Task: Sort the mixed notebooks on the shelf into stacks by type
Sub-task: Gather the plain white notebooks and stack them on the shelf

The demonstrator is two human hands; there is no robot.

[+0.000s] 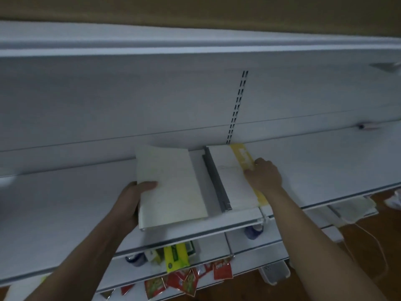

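A pale cream notebook [171, 185] is gripped at its left edge by my left hand [134, 198], thumb on the cover; its far corner curls up and its near edge overhangs the white shelf [65, 203]. To its right lies a white notebook with a yellow band [234, 177] flat on the shelf. My right hand [264, 174] rests on that band, fingers pressed down on its right edge. A grey metal divider [217, 181] runs between the two notebooks.
A slotted upright [237, 107] runs up the white back panel. Lower shelves hold a yellow-green box [175, 256], red packets [186, 281] and dark blue tubs [252, 231]. A white basket [274, 271] and a cable lie on the brown floor at right.
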